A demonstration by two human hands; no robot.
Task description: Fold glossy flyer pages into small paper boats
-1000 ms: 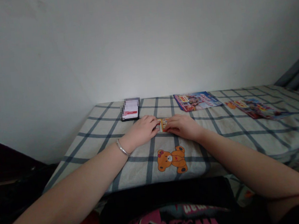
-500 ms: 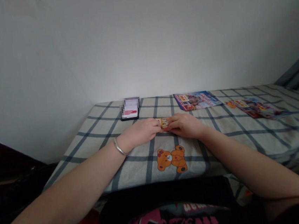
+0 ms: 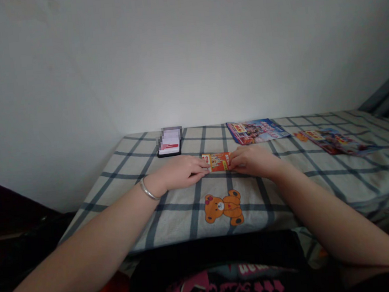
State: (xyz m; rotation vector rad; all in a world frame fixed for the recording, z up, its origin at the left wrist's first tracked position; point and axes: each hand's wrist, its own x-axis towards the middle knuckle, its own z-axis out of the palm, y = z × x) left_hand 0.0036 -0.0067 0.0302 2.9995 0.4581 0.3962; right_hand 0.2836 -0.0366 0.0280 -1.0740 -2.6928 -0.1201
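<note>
A small orange and yellow printed card (image 3: 219, 162) lies flat on the checked cloth between my two hands. My left hand (image 3: 181, 171) has its fingers closed at the card's left end, with the thumb along the lower edge. At the opposite end, my right hand (image 3: 253, 161) pinches the card's right edge with bent fingers. The card's middle is uncovered, while both ends are partly hidden by fingertips. A silver bangle (image 3: 147, 189) circles my left wrist.
A phone (image 3: 169, 144) with a lit screen lies beyond my left hand. Two colourful leaflets rest on the right: one leaflet (image 3: 257, 131) near the wall, another leaflet (image 3: 340, 142) farther right. The checked cloth (image 3: 174, 217) carries a printed bear (image 3: 223, 207) near its front edge.
My hands have drawn apart, the right one moving right and the left one slightly left. More of the orange card shows between them.
</note>
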